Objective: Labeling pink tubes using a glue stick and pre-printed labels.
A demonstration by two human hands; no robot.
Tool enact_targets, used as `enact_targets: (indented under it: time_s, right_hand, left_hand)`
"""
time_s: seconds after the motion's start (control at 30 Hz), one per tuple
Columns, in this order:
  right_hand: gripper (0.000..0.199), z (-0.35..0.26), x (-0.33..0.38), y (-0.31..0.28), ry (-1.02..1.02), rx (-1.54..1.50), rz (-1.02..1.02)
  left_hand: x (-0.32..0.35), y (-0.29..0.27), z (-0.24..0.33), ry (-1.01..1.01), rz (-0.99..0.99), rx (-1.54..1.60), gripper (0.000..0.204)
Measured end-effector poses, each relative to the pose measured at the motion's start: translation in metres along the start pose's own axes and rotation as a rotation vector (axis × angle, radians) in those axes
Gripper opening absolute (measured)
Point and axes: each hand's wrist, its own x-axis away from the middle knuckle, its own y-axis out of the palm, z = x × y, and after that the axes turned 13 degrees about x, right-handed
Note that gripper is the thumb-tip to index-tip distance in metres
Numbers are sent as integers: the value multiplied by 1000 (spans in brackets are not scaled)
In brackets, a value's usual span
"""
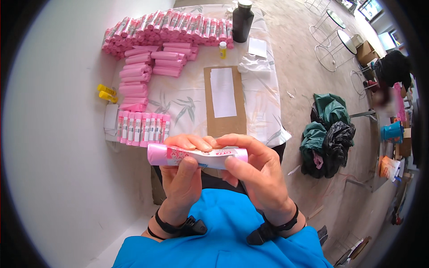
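Across my body, above the near edge of the table, I hold a pink plastic bag roll (157,154) level in both hands. A printed paper label (208,160) lies around its middle, and its edge on the right stands slightly off the roll. My left hand (182,176) grips the left half, thumb in front and fingers over the top. My right hand (262,172) pinches the right end, its thumb pressing on the label. Just beyond, a row of labelled pink rolls (143,128) lies side by side on the table's left edge.
Unlabelled pink rolls (134,89) lie behind that row, with a large labelled pile (165,31) at the back. Cardboard with white paper (223,91), a yellow glue stick (223,51) and a dark bottle (242,22) stand or lie on the table (263,107). Plastic bags (330,134) sit on the floor.
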Motion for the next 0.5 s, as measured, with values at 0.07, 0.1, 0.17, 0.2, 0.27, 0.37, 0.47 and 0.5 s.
enact_targets:
  time_s: [0.07, 0.1, 0.17, 0.2, 0.27, 0.37, 0.47, 0.5]
  right_hand:
    - [31, 1, 1, -2, 19, -62, 17]
    - [27, 2, 1, -1, 38, -120, 27]
    - [23, 6, 0, 1, 30, -168, 61]
    - [19, 7, 0, 1, 22, -211, 92]
    - [18, 9, -2, 0, 15, -230, 76]
    - [18, 16, -5, -6, -81, -168, 39]
    - [27, 21, -9, -7, -319, 32, 46]
    - [33, 23, -10, -7, -464, 151, 77]
  left_hand:
    - [1, 0, -1, -4, -16, -7, 19]
    - [2, -1, -2, -1, -30, -15, 19]
    - [1, 1, -3, -14, -28, -21, 20]
    - [1, 2, -3, -22, -25, -26, 20]
    - [1, -2, -5, -33, -14, -31, 20]
    - [1, -1, -5, -55, 21, -12, 21]
    - [1, 3, -5, -77, 48, 38, 21]
    - [1, 4, -6, -88, 54, 65, 20]
